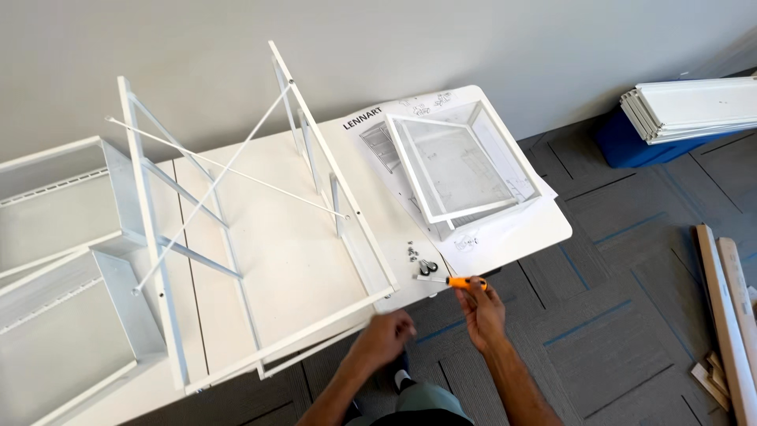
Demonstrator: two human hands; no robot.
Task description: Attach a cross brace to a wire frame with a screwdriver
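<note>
Head view is showing the right hand (482, 314) gripping an orange-handled screwdriver (451, 281) just off the white table's (544, 229) near edge, tip aimed at the white frame (236, 237), left hand (384, 338) loosely curled, holding nothing.

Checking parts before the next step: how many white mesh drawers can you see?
3. One drawer sits on the instruction sheet at the table's right end; two drawers lie at the left edge. Others may be out of frame.
</note>
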